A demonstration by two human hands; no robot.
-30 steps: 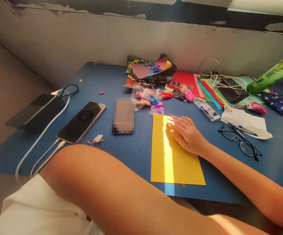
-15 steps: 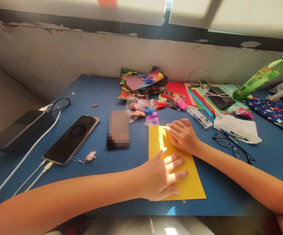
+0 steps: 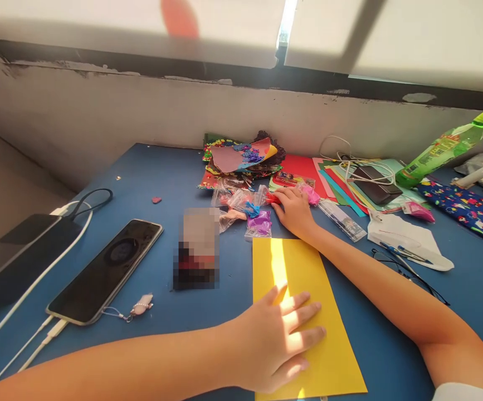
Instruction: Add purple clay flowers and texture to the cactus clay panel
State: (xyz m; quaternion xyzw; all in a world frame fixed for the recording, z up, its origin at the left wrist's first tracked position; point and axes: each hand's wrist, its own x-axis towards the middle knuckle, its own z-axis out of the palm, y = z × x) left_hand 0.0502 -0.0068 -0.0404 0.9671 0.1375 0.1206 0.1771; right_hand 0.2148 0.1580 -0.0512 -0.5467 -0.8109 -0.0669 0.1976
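A sheet of yellow paper (image 3: 335,340) lies on the blue table, a strip of sunlight across it. My left hand (image 3: 272,342) rests flat on its lower part with the fingers spread. Beyond the sheet's top edge, my right hand (image 3: 294,213) reaches over a group of small clear bags with coloured contents. Its fingertips are at the red bag (image 3: 271,197), thumb apart; whether they touch it I cannot tell. Close by lie a purple bag (image 3: 260,224), a blue bag (image 3: 252,209) and a pink bag (image 3: 308,194).
On the left are a phone (image 3: 107,270) with white cables and a dark device (image 3: 19,250). Sequined pieces (image 3: 241,159) are piled at the back. Coloured paper (image 3: 295,167), a leaning green bottle (image 3: 445,150), pens (image 3: 406,253) and glasses (image 3: 420,281) lie to the right.
My right hand has left the top of the yellow paper and moved forward to the small bags. My left hand stays flat on the sheet. The view has tilted up slightly.
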